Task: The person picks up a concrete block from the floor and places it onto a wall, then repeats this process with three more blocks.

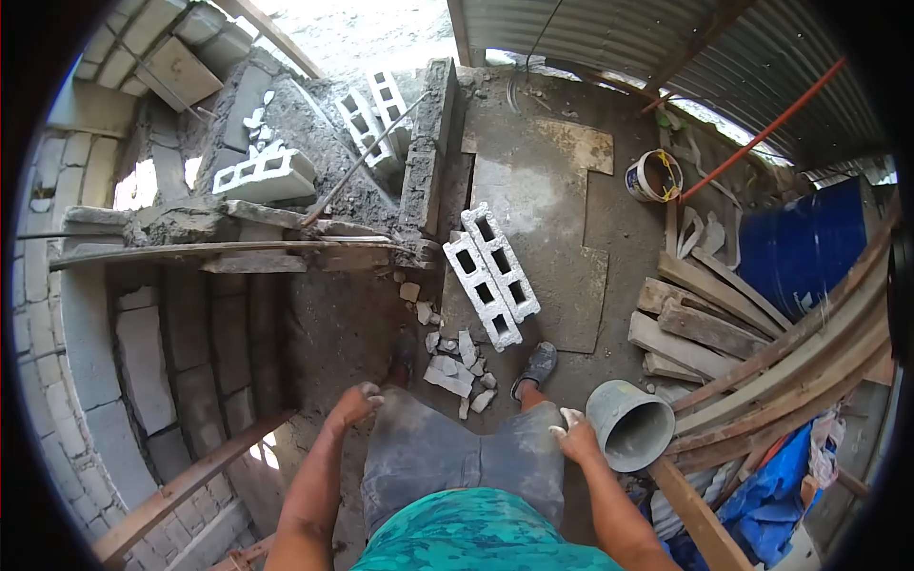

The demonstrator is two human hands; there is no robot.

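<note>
My left hand [356,403] is closed at the left leg of my dusty grey shorts [466,459], its fingers curled at the cloth. On the other side, my right hand [575,437] pinches the right leg of the shorts; pale dust covers its fingertips. Two hollow concrete blocks [499,266] lie side by side on the floor ahead of my feet, touching neither hand. Broken block pieces [451,373] are scattered between my feet. A grey pipe-like cylinder [628,424] stands just right of my right hand, its round opening showing.
More hollow blocks [265,175] rest on the raised masonry at left, near a thin rod [367,158]. A white bucket [654,176], a blue drum [802,246] and stacked lumber [700,343] line the right side. Worn plywood [543,214] covers part of the floor.
</note>
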